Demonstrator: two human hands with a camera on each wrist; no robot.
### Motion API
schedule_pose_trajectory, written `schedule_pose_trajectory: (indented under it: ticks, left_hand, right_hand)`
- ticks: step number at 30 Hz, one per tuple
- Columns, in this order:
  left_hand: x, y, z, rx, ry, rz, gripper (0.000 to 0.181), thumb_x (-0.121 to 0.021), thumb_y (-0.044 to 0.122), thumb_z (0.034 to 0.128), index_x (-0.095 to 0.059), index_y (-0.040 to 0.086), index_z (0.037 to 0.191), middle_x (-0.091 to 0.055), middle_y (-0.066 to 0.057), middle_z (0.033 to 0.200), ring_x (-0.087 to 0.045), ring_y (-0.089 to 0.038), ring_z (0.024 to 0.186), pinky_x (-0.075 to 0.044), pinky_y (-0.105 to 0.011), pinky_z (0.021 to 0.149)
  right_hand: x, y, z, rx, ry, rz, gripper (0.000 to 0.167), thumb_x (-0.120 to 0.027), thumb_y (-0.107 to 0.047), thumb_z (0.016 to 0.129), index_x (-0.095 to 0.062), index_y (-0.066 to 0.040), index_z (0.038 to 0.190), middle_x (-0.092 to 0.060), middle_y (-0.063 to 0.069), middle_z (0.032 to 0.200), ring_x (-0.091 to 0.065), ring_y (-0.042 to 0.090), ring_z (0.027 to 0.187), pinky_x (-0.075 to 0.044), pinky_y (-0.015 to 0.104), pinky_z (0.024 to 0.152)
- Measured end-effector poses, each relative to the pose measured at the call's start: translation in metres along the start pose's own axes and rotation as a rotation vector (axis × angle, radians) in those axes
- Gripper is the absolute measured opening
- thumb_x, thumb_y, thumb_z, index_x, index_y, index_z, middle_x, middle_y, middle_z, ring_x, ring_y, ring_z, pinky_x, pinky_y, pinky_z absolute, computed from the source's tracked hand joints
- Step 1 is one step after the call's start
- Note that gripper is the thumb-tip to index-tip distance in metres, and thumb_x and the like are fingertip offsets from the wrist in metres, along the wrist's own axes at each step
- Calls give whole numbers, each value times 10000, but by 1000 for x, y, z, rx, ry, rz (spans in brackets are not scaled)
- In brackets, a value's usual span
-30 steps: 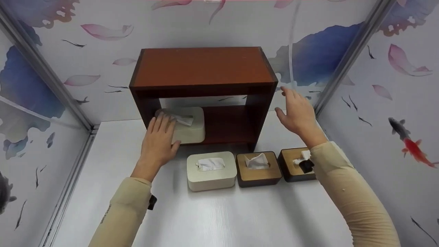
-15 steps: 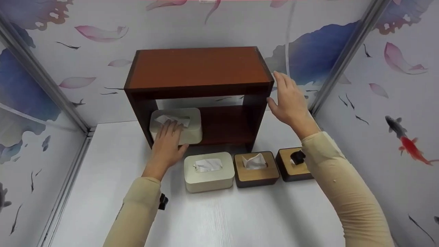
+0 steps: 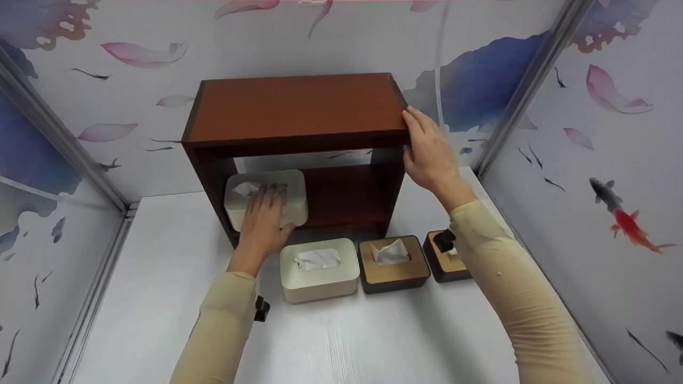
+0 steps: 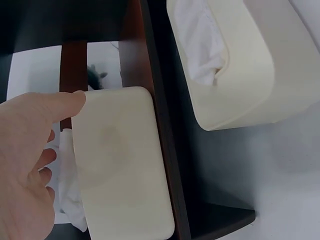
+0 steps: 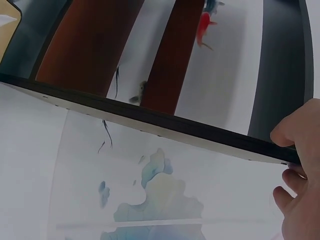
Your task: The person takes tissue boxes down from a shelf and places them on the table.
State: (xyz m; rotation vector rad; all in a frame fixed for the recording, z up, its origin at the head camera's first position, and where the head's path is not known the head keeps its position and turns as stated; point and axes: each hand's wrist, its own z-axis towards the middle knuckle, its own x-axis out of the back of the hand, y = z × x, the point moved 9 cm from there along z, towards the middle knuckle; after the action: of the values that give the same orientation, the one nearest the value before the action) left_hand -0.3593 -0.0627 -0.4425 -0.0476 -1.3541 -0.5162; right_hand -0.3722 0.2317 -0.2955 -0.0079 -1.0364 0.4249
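Note:
In the head view a cream tissue box (image 3: 299, 205) sits inside the left part of a reddish-brown wooden shelf (image 3: 299, 106). My left hand (image 3: 261, 218) lies over its top with fingers extended; the left wrist view shows the thumb (image 4: 70, 104) touching the box's corner. Tissue (image 4: 70, 185) sticks out of that box beside the fingers. At the shelf's upper right corner, my right hand (image 3: 431, 157) grips the side panel. The right wrist view has its thumb (image 5: 287, 132) on one side of the panel edge and the other fingers on the opposite side.
In front of the shelf, a second cream tissue box (image 3: 320, 274), a wood-topped tissue box (image 3: 395, 269) and another wood-topped one (image 3: 448, 266) stand in a row on the white table (image 3: 331, 341). The right sleeve partly covers the last. Patterned walls enclose the table.
My left hand has shifted right across the top of the box inside the shelf. My right hand has come left from beside the shelf and taken hold of its side. The head view has shifted slightly.

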Motion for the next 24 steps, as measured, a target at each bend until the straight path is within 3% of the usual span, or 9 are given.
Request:
schedule_pose_trajectory:
  ticks: [4,8,13,24]
  left_hand:
    - [1,-1,7,14,-24,-6,775,-715,297,882,-326,65,1510,-273,-172,1588,-161,-359,1504,-111,-503,1244]
    - [2,-1,16,9,-38,0,801,-739,297,862,-328,62,1508,-267,-176,1589,-152,-367,1505,-117,-504,1243]
    - [-1,-2,29,26,-102,35,868,-747,333,853,-278,62,1531,-210,-170,1612,-106,-356,1517,-101,-492,1248]
    - [-7,-8,50,80,-238,62,1068,-769,463,796,-157,36,1559,-133,-183,1630,-28,-369,1523,-36,-500,1250]
  right_hand:
    - [-4,-3,1,26,23,-12,617,-506,15,890,-356,5,1488,-351,154,1562,-304,323,1465,-262,450,1211]
    - [-5,-3,0,35,98,-3,613,-477,51,870,-382,12,1474,-373,161,1549,-297,311,1473,-266,443,1211]
    - [-5,-3,-1,27,173,3,618,-493,70,828,-427,23,1440,-417,162,1519,-335,308,1456,-304,459,1188]
    - [-8,-8,-1,-17,220,-30,613,-514,85,799,-451,41,1407,-435,178,1496,-342,312,1447,-253,422,1220]
